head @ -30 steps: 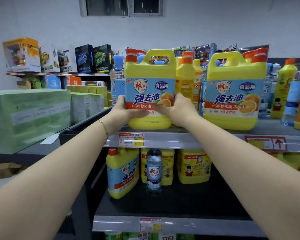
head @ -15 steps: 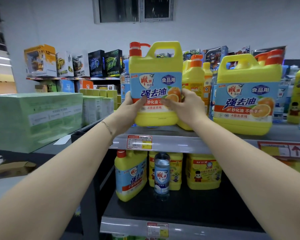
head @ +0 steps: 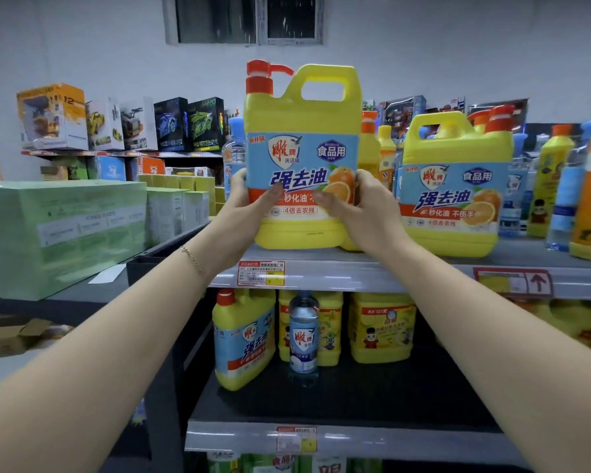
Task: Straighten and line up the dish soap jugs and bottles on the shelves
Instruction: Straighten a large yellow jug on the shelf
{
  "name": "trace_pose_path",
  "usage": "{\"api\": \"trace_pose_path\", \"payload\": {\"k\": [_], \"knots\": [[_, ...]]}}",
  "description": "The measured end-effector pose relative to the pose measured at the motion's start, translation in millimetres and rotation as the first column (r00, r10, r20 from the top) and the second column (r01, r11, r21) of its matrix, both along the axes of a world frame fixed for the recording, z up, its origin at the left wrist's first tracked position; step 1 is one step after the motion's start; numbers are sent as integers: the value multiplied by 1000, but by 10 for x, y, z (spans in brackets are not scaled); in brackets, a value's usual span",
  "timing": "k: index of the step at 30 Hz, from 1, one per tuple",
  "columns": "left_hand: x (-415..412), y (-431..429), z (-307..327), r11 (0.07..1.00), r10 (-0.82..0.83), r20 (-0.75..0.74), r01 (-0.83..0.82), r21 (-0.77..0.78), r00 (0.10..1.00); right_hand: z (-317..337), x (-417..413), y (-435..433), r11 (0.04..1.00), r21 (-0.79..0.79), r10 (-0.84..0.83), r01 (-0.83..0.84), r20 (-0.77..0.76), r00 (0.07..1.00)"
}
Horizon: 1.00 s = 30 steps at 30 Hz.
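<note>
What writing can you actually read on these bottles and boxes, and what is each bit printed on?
"雕牌", "强去油", "食品用", "4倍去农残": held jug, gripped by left hand and right hand.
"强去油", "秒化油 不伤手", "食品用": second jug on the upper shelf.
"强去油": lower jug.
"12": orange toy box.
Up arrow only: red sign.
Price tags: too small to read.
</note>
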<state>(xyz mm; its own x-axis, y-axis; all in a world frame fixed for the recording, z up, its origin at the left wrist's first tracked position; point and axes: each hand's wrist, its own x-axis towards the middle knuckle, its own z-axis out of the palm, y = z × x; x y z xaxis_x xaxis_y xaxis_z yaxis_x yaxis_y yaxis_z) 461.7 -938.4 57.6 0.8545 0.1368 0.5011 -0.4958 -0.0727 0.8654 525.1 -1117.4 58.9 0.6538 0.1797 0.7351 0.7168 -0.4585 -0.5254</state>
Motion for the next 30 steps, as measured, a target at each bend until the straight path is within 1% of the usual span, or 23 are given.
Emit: {"api": "trace_pose_path", "payload": {"k": [7, 12, 17, 24, 27, 30], "knots": [[-162, -167, -160, 998, -56, 9, 56, 4, 998, -188, -280, -210, 998, 52, -29, 27, 26, 999], [-265, -394, -287, 994, -112, -22, 112, 0, 993, -330, -441, -456, 993, 31, -112, 111, 27, 993], [-268, -640, -473, 971, -238, -61, 235, -46, 969, -607, -577, -772, 989, 26, -142, 144, -75, 987], [-171, -975, -850, 920, -393, -122, 391, -38, 912, -911, -785, -1165, 962, -2, -270, 271, -121, 955], [-137, -1111, -999, 902, -431, -126, 428, -55, 893, -1028, -843, -1319, 956, -7, -291, 294, -160, 943], [-93, -1254, -1144, 897, -441, -140, 437, -60, 886, -1144, -871, -1485, 959, 10, -273, 283, -229, 934]]}}
